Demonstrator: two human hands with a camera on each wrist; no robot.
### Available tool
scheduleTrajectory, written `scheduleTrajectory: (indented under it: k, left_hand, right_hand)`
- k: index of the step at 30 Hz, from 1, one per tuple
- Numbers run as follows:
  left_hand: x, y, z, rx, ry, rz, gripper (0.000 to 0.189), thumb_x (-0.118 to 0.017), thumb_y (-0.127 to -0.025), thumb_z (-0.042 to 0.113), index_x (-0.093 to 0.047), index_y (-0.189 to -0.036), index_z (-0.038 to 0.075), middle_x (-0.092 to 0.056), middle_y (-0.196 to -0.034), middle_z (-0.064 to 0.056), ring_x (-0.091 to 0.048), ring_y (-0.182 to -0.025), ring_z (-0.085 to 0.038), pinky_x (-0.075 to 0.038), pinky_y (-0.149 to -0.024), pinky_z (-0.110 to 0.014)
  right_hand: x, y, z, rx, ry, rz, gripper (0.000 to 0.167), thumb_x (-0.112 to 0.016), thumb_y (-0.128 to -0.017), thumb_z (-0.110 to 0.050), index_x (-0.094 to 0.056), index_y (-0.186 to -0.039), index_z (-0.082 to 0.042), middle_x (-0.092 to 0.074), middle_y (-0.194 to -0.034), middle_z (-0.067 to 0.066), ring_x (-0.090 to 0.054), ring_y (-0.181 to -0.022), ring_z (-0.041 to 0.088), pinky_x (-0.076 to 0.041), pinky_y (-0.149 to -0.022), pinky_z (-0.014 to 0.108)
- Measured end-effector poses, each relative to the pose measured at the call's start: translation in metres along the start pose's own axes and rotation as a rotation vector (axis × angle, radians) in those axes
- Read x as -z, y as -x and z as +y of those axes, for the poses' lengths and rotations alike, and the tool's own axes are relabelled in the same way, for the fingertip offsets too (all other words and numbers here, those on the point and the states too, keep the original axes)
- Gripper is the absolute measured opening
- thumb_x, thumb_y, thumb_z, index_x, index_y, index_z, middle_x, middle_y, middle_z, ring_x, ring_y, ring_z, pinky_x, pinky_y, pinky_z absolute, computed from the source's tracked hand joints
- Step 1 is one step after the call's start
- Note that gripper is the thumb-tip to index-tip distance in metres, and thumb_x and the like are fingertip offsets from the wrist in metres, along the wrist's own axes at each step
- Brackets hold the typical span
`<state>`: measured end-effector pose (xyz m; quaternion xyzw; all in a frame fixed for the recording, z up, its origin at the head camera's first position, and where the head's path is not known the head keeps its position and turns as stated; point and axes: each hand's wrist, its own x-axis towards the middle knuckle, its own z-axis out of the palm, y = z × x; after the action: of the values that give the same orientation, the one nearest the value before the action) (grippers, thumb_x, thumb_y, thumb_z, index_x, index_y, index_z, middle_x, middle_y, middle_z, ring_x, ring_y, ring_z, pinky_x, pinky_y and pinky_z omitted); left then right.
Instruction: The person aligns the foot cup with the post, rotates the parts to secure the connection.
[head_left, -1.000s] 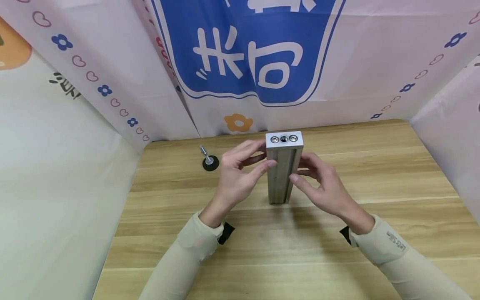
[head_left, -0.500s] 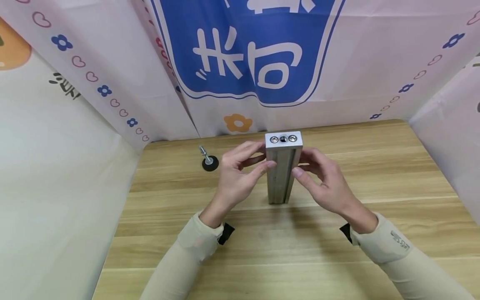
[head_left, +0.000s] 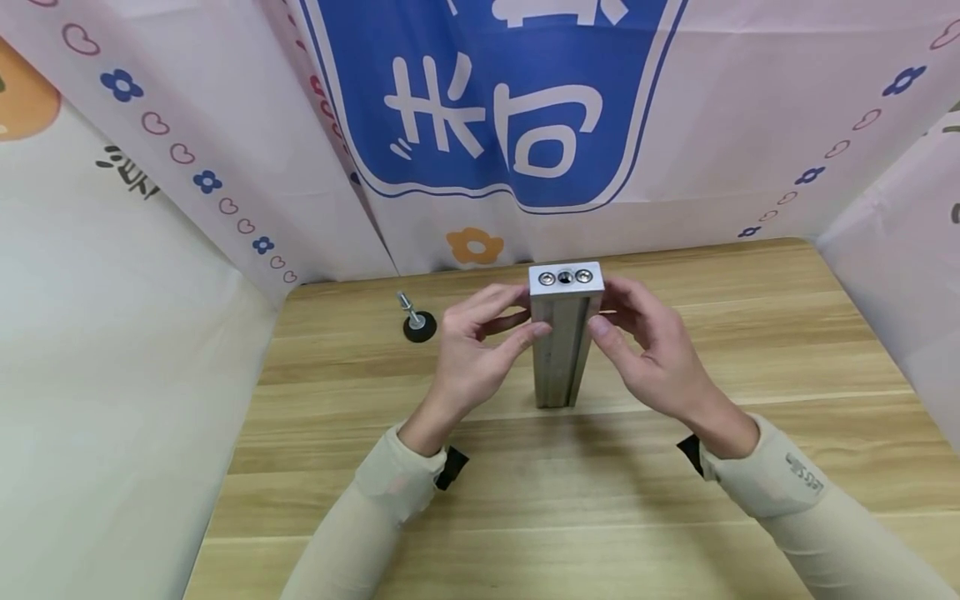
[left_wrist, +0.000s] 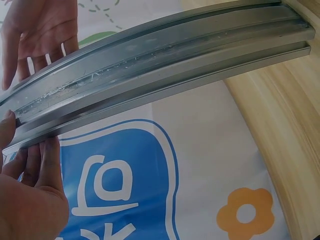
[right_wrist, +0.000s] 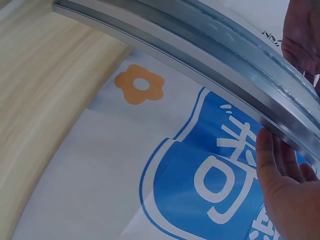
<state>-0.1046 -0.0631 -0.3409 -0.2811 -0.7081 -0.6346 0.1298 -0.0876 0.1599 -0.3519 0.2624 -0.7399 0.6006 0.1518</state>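
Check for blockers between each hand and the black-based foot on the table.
Left hand: nothing visible; only a narrow strip of tabletop shows between it and the foot. Right hand: the upright metal profile and the left hand stand between.

Aluminium profile (head_left: 555,358) hides the far fingertips of left hand (head_left: 483,346) and right hand (head_left: 654,354) in head cam, both wrist cams crop its upper end, blue banner panel (head_left: 489,58) is cut at head cam's top edge, sleeve print (head_left: 805,473) too small to read reliably.
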Motion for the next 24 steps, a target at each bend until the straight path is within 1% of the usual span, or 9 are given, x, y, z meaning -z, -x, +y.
scheduleTrajectory:
  k: [11, 17, 24]
  left_hand:
    - [0.000, 0.002, -0.002, 0.018, 0.008, -0.004, 0.041, -0.081, -0.084, -0.010, -0.071, -0.123, -0.012, -0.074, -0.117, -0.027, -0.074, -0.108, -0.039, -0.064, -0.094, -0.034]
    - [0.000, 0.002, -0.003, 0.021, 0.012, -0.004, 0.041, -0.081, -0.084, -0.009, -0.071, -0.123, -0.012, -0.074, -0.119, -0.027, -0.075, -0.108, -0.039, -0.064, -0.093, -0.034]
    - [0.000, 0.003, -0.004, 0.024, 0.013, -0.004, 0.041, -0.081, -0.084, -0.009, -0.071, -0.123, -0.012, -0.074, -0.119, -0.027, -0.075, -0.109, -0.039, -0.064, -0.093, -0.034]
  right_hand:
    - [0.000, -0.009, -0.009, 0.020, 0.018, -0.004, 0.045, -0.056, -0.097, 0.013, -0.054, -0.142, 0.012, -0.067, -0.129, 0.029, -0.067, -0.113, 0.007, -0.058, -0.098, 0.017]
    - [0.000, -0.013, -0.012, 0.052, 0.011, -0.003, 0.043, -0.054, -0.099, 0.014, -0.053, -0.142, 0.013, -0.066, -0.126, 0.030, -0.066, -0.111, 0.009, -0.058, -0.095, 0.016]
    - [-0.001, -0.016, -0.014, 0.059, 0.019, 0.013, 0.042, -0.060, -0.100, 0.007, -0.054, -0.141, 0.012, -0.066, -0.122, 0.027, -0.067, -0.108, 0.008, -0.058, -0.092, 0.016]
